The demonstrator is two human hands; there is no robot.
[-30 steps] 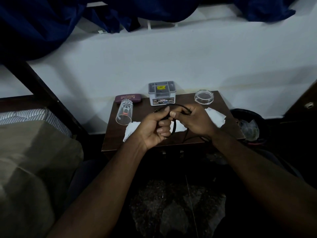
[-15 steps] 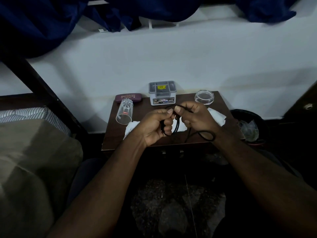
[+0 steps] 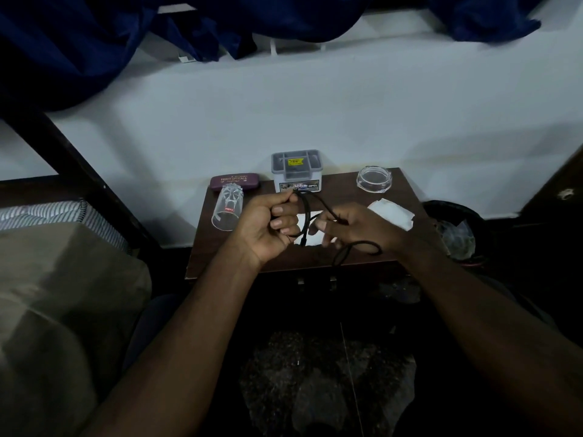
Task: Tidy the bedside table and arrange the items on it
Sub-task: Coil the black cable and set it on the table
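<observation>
While the left hand [image 3: 268, 225] grips gathered loops of black cable [image 3: 307, 212] above the bedside table [image 3: 400, 181], the right hand [image 3: 356, 228] pinches the loose run. Coiling appears unfinished; a tipped glass [image 3: 227, 209] and crumpled tissue [image 3: 391, 212] remain unsorted.

A thin black cable [image 3: 318, 203] is looped above the dark wooden counter [image 3: 400, 184]; a clear glass [image 3: 227, 208] lies on its side at the left; a maroon spectacle case [image 3: 235, 182], grey box [image 3: 296, 170] and glass lid [image 3: 374, 179] line the back edge; white tissues [image 3: 392, 213] lie mid-counter.
</observation>
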